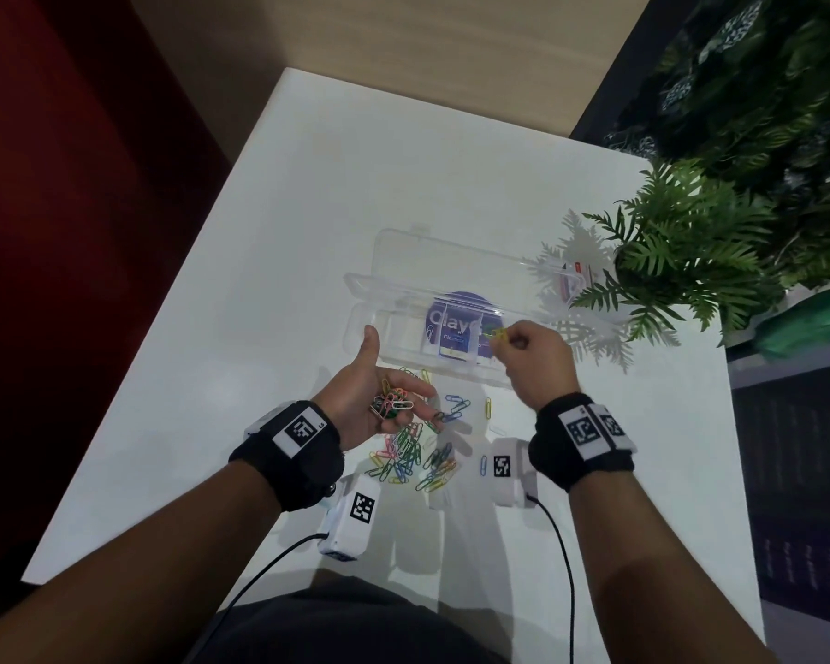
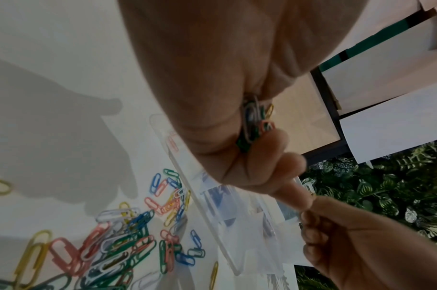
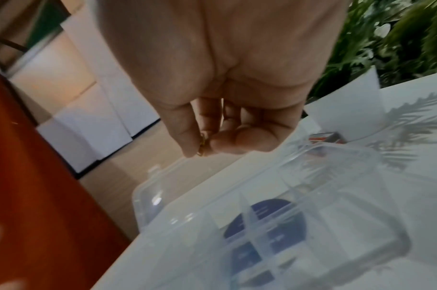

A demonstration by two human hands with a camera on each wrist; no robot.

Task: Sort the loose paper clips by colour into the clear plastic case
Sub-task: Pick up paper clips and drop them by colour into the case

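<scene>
The clear plastic case [image 1: 358, 323] lies open mid-table, its lid [image 1: 403, 246] folded back and a purple label showing through its divided base. My left hand [image 1: 394, 397] is palm up just in front of the case, fingers curled round a bunch of mixed-colour paper clips [image 2: 253, 121]. My right hand [image 1: 511, 340] hovers over the case's right compartments and pinches a yellow clip [image 1: 498, 333] between thumb and fingertip [image 3: 187, 145]. A loose heap of coloured paper clips [image 1: 413, 460] lies on the table between my wrists, and a few strays [image 1: 456, 407] sit closer to the case.
A fern-like plant [image 1: 681, 261] overhangs the table's right side, close to the case's right end. A small red-and-white pack [image 1: 577, 275] lies beyond that end. White tagged camera boxes [image 1: 353, 517] with cables hang under both wrists. The white table [image 1: 307, 208] ends at left and right.
</scene>
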